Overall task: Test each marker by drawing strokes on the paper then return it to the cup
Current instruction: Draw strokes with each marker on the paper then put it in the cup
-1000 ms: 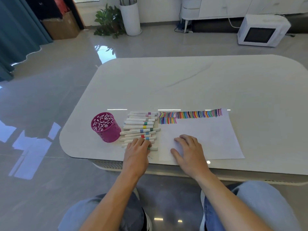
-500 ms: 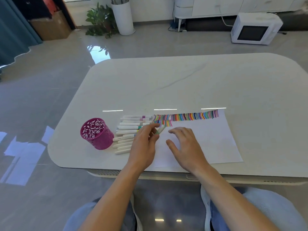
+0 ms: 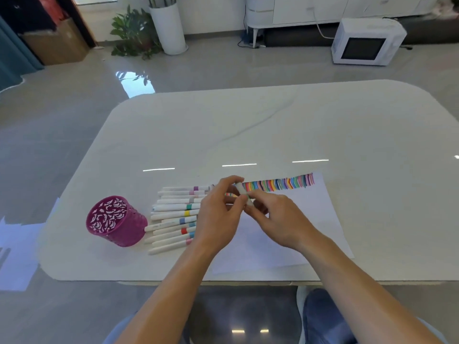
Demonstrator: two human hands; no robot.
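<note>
Marker [image 3: 242, 192] in both hands, well apart from cup [image 3: 116, 220].
L hand [image 3: 218, 212] & R hand [image 3: 278, 217]: fingers [image 3: 229, 181] clamped on marker, over paper [image 3: 310, 219]; spare markers [image 3: 173, 214] on surface [image 3: 248, 132] just beside cup.

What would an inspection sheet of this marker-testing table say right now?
Surface: glossy white table, light reflections on it.
Job's things: purple cup stands left of a row of white markers; paper has coloured strokes along its far edge.
Clutter: nothing seen.
Grippers: left hand and right hand both grip one marker above the paper.
Cables: white cable near the microwave on the floor.
Surroundings: potted plant, cardboard box, white cabinet.
</note>
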